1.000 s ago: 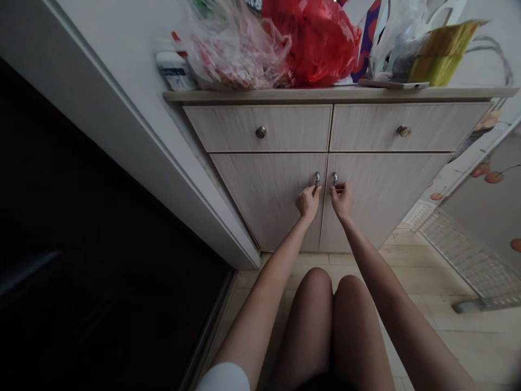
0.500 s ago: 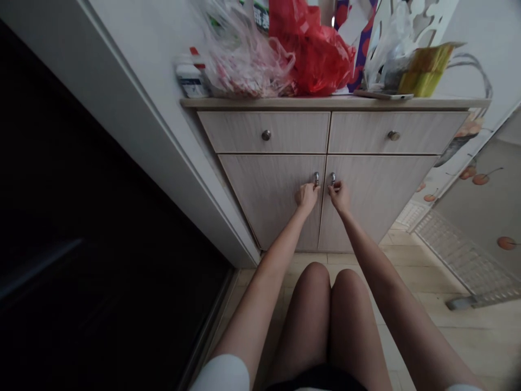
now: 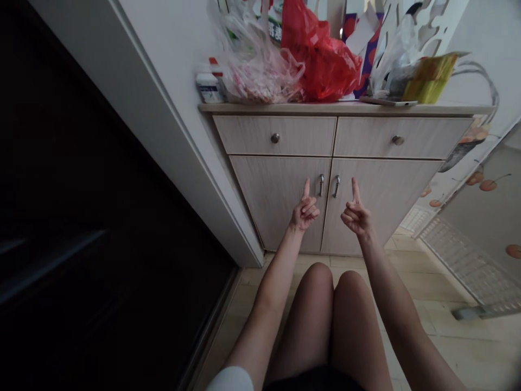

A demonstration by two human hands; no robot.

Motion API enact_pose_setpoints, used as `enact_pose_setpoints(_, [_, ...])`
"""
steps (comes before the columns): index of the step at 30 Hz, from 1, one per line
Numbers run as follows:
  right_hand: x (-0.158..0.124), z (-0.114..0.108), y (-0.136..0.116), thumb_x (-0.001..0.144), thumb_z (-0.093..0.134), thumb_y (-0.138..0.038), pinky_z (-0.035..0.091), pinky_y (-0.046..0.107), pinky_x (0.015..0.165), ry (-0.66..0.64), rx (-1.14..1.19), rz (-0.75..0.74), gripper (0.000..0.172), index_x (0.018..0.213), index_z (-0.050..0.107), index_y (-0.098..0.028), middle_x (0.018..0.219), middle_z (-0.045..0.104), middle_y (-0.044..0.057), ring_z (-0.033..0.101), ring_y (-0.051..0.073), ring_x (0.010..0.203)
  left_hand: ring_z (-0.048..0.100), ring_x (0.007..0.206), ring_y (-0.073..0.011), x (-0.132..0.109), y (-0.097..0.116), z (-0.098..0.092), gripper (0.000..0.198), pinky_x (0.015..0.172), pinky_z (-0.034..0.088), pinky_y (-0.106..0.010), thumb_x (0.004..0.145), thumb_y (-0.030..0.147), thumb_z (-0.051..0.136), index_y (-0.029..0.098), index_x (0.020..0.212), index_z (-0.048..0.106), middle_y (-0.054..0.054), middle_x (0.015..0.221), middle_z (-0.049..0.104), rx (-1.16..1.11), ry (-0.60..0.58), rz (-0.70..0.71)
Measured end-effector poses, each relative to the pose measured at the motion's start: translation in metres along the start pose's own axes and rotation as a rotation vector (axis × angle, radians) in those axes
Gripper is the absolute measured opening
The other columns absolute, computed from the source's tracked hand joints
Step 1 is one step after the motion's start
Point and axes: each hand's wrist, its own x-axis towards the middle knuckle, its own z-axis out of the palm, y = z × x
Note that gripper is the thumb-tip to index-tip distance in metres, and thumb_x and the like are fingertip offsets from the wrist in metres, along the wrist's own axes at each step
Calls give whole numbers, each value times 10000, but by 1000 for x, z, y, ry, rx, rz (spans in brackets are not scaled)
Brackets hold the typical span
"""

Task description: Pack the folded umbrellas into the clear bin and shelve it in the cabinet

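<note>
Two lower doors of a pale wood-grain cabinet (image 3: pixel 280 187) stand closed in front of me, each with a small metal handle near the middle seam. My left hand (image 3: pixel 306 212) hovers before the left door, empty, its index finger stretched upward and the others curled. That finger is just left of the left handle (image 3: pixel 321 185), apart from it. My right hand (image 3: pixel 356 216) is held likewise before the right door, index finger up, other fingers folded, nothing in it. The right handle (image 3: pixel 336 186) lies to its left, untouched.
Above the doors are two drawers with round knobs (image 3: pixel 275 138). On the cabinet top sit a red plastic bag (image 3: pixel 321 60), a clear bag (image 3: pixel 260 70), a white bottle (image 3: pixel 209 87), a yellow container (image 3: pixel 429 79) and a flat phone-like object (image 3: pixel 388 101). A dark door (image 3: pixel 101 217) fills the left.
Both hands have let go of the door handles, drawn back and moved apart, now with index fingers extended. The doors remain closed. My view has shifted slightly.
</note>
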Motion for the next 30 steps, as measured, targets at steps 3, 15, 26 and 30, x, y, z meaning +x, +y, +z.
enact_pose_setpoints(3, [0,-4,10,639,692,-277,84,232,424,39,34,-7,892,1460,379,-432,461,219,-176,-10,59,416,29,360,-48,-3,-11,-3,511,401,163,-177,966,170,453,359,1441,439,129,495,148,8,41,-17])
enact_pose_setpoints(15, [6,-21,29,748,665,-330,118,210,408,-24,-3,-40,875,1512,251,-431,499,139,-172,25,56,381,79,348,-39,0,-23,-13,538,425,189,-179,950,165,484,368,1445,425,127,499,172,-24,25,-24])
enact_pose_setpoints(26, [58,-41,52,822,577,-541,451,334,702,450,-1060,-392,483,1116,678,-171,845,619,70,530,171,687,578,641,-106,53,-36,-15,225,674,433,-237,906,234,575,150,1059,717,-28,761,649,929,437,283])
enact_pose_setpoints(30, [97,-51,65,848,515,-544,474,386,779,472,-1207,-393,462,1069,643,-160,960,668,142,596,233,800,644,972,-211,86,-46,-19,222,866,453,-302,878,243,619,138,1063,683,-139,1050,693,1368,441,349])
